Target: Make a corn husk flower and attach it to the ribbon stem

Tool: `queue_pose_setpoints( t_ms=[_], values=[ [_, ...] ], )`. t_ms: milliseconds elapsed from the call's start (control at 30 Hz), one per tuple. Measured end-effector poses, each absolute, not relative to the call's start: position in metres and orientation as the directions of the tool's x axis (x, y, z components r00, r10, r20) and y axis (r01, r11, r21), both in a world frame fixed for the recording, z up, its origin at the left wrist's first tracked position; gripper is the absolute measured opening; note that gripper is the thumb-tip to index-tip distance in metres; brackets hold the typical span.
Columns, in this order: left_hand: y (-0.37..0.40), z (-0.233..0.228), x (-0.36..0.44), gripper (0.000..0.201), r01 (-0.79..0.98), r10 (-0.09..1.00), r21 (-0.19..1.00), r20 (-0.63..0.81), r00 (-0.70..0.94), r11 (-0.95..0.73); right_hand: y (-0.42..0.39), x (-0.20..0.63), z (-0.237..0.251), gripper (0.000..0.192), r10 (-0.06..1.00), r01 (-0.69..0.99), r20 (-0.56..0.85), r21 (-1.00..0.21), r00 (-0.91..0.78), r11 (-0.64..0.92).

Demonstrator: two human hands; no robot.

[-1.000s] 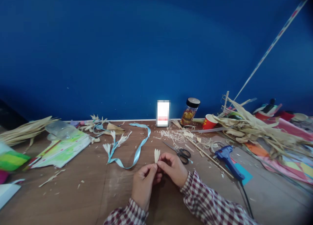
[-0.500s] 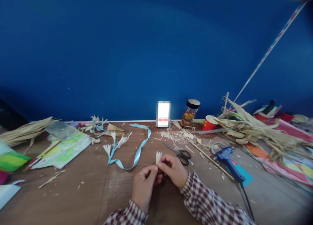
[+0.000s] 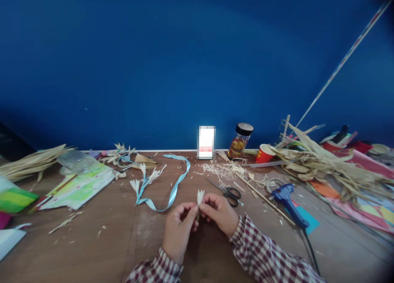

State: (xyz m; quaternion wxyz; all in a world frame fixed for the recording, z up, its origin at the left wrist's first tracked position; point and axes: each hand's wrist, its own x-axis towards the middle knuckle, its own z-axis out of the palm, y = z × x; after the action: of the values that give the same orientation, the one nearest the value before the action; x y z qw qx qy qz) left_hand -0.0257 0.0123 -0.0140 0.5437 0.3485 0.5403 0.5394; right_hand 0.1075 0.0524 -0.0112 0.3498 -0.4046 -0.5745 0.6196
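Note:
Between my two hands stands a small white flower of dried husk (image 3: pixel 200 197), its pointed petals upward. My left hand (image 3: pixel 181 227) pinches its lower part between thumb and fingers. From the other side, my right hand (image 3: pixel 222 214) pinches it just below the petals. The fingers hide most of the stem. Black-handled scissors (image 3: pixel 230 194) lie just beyond my right hand. Left of them, a light-blue ribbon (image 3: pixel 174 192) curls over the table from a spray of similar white flowers (image 3: pixel 143 182) with blue-wrapped stems.
Husk scraps (image 3: pixel 220 172) litter the table's middle. At right are a blue glue gun (image 3: pixel 289 205) with a cord, a thin stick (image 3: pixel 264 199), a red paper cup (image 3: pixel 264 153), a tilted lidded jar (image 3: pixel 239 145) and a husk pile (image 3: pixel 326 158). A painted sheet (image 3: pixel 83 184) lies left.
My left hand has shifted slightly left, and its fingers sit a little differently on the flower. Both hands still hold it upright. The camera view has tilted slightly.

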Motion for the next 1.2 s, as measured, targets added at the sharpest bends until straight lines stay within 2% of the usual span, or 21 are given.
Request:
queue_pose_setpoints(
  t_ms=[333,600,800,1200],
  values=[
    [0.0129,-0.0165,-0.0231,0.025,-0.163,0.981,0.978,-0.151,-0.122,0.130,0.0536,0.1073,-0.0138,0.028,0.906,-0.001,-0.113,-0.992,-0.408,-0.124],
    [0.0124,-0.0211,-0.0205,0.024,-0.309,0.976,0.932,-0.215,-0.042,0.192,0.0523,0.1066,-0.0128,0.028,0.890,-0.050,-0.084,-0.992,-0.448,-0.118],
    [0.0106,-0.0133,-0.0182,0.026,-0.436,0.945,0.863,-0.319,-0.077,0.256,0.0516,0.1073,-0.0115,0.030,0.898,-0.049,-0.068,-0.994,-0.434,-0.100],
    [0.0128,-0.0147,-0.0243,0.018,-0.478,0.946,0.825,-0.320,0.047,0.302,0.0529,0.1124,-0.0098,0.027,0.854,-0.104,-0.045,-0.988,-0.518,-0.115]
  ],
)
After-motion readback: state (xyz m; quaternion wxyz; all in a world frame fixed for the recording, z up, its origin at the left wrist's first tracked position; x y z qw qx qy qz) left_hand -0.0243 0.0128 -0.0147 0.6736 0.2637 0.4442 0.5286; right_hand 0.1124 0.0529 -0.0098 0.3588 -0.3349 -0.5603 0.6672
